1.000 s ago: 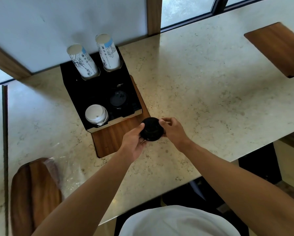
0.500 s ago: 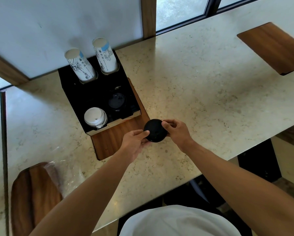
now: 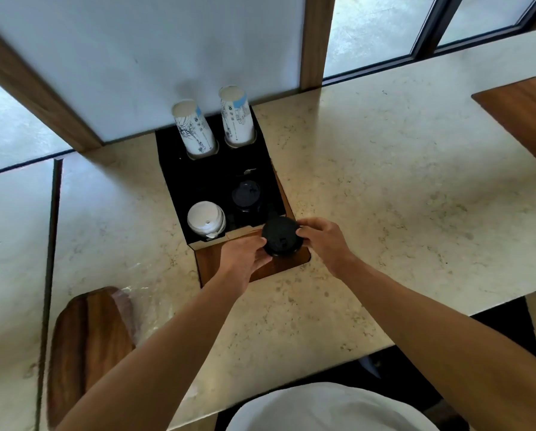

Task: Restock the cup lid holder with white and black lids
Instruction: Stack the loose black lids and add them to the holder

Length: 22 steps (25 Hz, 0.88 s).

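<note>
A clear plastic bag point(image 3: 142, 309) lies near the counter's point(image 3: 385, 188) front edge at the left, beside a wooden stool seat point(image 3: 86, 346). The black lid holder point(image 3: 198, 178) stands against the counter's back edge: two stacks of paper cups point(image 3: 195, 129) upright at its rear, white lids point(image 3: 206, 219) in its front left well, black lids point(image 3: 245, 194) in the front right. At the holder's front right corner, over a wooden inlay point(image 3: 279, 265), the left hand point(image 3: 245, 259) and right hand point(image 3: 322, 241) hold a stack of black lids point(image 3: 281, 235) between them, each grip curled onto its rim from either side.
</note>
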Each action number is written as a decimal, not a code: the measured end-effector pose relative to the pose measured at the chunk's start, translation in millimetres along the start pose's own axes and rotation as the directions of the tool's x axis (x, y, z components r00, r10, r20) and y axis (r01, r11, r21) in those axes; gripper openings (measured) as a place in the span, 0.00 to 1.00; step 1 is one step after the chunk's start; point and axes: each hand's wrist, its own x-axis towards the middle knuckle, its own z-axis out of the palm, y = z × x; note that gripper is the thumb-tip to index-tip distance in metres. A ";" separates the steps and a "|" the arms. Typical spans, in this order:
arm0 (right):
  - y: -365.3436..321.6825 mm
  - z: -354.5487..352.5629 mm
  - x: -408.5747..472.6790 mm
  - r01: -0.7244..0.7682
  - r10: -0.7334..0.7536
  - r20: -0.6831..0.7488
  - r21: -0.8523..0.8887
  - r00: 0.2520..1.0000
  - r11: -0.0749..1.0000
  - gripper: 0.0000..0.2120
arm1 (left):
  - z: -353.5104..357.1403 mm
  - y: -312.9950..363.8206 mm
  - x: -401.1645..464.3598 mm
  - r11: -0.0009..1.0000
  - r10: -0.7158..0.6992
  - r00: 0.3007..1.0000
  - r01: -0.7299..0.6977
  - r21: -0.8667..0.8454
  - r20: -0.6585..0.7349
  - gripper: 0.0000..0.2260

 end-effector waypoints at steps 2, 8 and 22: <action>-13.4 14.9 10.3 0.031 -0.030 0.011 -0.066 0.999 0.997 0.12 | -4.8 16.3 3.4 0.999 0.027 0.999 -0.028 -0.021 -0.040 0.04; -51.8 54.7 44.4 0.203 -0.216 0.000 -0.344 0.976 0.917 0.16 | -15.1 48.0 22.3 0.982 0.185 0.980 -0.183 0.035 -0.071 0.10; -85.9 75.5 95.5 0.317 -0.262 0.181 -0.456 0.948 0.832 0.15 | -6.4 69.3 50.9 0.990 0.049 0.979 -0.074 -0.118 -0.199 0.13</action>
